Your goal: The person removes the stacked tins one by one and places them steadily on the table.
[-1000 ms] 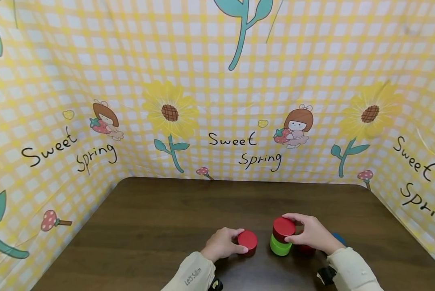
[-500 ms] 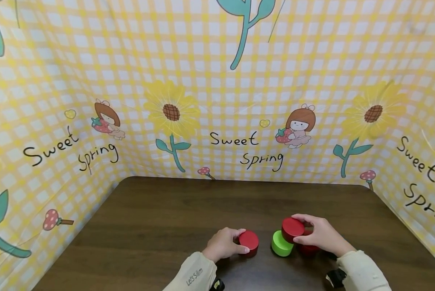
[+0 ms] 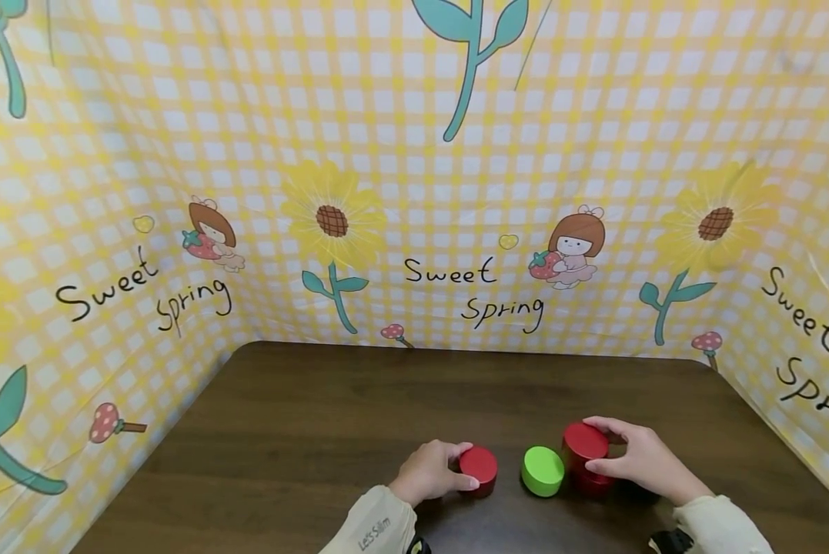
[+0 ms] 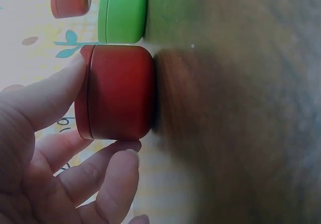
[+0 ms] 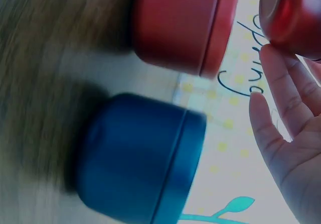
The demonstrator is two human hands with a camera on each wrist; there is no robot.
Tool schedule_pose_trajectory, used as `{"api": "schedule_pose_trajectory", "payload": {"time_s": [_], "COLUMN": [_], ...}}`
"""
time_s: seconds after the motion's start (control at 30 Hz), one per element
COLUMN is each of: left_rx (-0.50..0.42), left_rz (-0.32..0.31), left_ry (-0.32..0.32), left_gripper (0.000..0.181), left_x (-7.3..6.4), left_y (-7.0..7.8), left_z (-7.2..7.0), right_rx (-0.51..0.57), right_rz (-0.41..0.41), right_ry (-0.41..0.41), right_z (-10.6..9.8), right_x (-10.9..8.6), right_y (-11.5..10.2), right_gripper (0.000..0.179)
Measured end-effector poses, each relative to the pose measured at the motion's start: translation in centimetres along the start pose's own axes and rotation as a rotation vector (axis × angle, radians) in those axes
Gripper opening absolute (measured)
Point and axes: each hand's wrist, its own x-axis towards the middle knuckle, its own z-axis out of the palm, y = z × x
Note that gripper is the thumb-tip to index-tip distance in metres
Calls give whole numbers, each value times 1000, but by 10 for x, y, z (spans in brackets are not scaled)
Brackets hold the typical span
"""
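Observation:
My left hand grips a round lidded red tin that stands on the table, thumb on one side and fingers on the other. A green tin of the same shape stands just to its right. My right hand holds a second red tin in the air. Below that one a third red tin stands on the table; in the right wrist view a gap separates the two. A blue tin stands beside the third red tin, hidden behind my right hand in the head view.
The dark wooden table reaches back to a yellow checked cloth, which hangs behind it and along both sides. A dark strap sits at my right cuff.
My right hand has carried its red tin to the right, from over the green tin to over the third red tin. My left hand keeps its hold; the view has shifted slightly.

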Motion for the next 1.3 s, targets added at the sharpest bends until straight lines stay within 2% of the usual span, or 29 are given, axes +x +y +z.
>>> {"api": "schedule_pose_trajectory", "payload": {"time_s": [0.5, 0.9, 1.07, 1.3], "left_rx": [-54, -42, -44, -58], "left_rz": [13, -5, -19, -36], "left_ry": [-26, -36, -43, -48], "left_gripper": [54, 55, 55, 54], "left_x": [2, 4, 4, 5], "left_y": [-3, -2, -3, -4], "left_z": [-1, 3, 3, 2], "right_rx": [-17, -104, -109, -139], "right_rz": [49, 107, 149, 166], "right_ry": [45, 162, 169, 181], "right_z": [-13, -26, -33, -41], "right_x": [-18, -33, -38, -46], "right_y": [14, 30, 36, 42], "right_gripper": [59, 57, 57, 58]}}
